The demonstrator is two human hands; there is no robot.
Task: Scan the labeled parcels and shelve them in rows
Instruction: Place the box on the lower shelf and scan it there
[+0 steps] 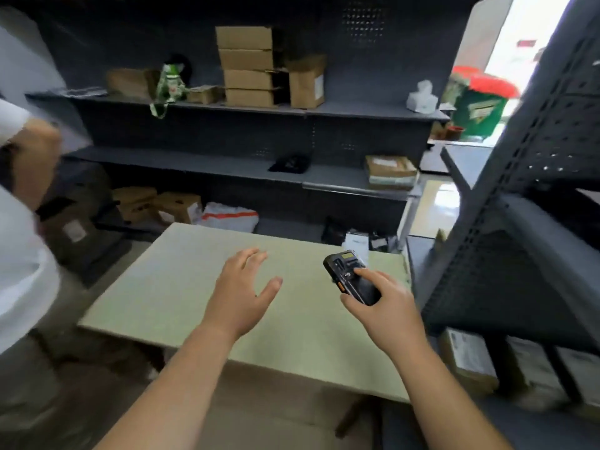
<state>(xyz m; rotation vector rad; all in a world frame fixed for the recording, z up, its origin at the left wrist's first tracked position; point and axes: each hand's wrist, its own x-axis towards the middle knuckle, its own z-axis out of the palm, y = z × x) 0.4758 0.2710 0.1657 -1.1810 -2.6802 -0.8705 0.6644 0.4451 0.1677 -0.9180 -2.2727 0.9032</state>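
Observation:
My right hand [384,305] grips a black handheld scanner [352,277] over the right part of a pale green table [168,297], thumb on its keys. My left hand [242,287] hovers open above the table's middle, fingers spread, holding nothing. Dark grey shelves [207,107] run along the back wall. A stack of brown cardboard parcels [248,64] stands on the upper shelf beside a tilted labeled box [306,82]. A flat labeled parcel [391,172] lies on the middle shelf at the right.
Another person in white [22,241] stands at the left edge. More boxes [156,206] and a white bag [230,216] sit on the bottom shelf. A perforated shelf unit [532,196] rises close on the right, with labeled parcels [469,362] underneath.

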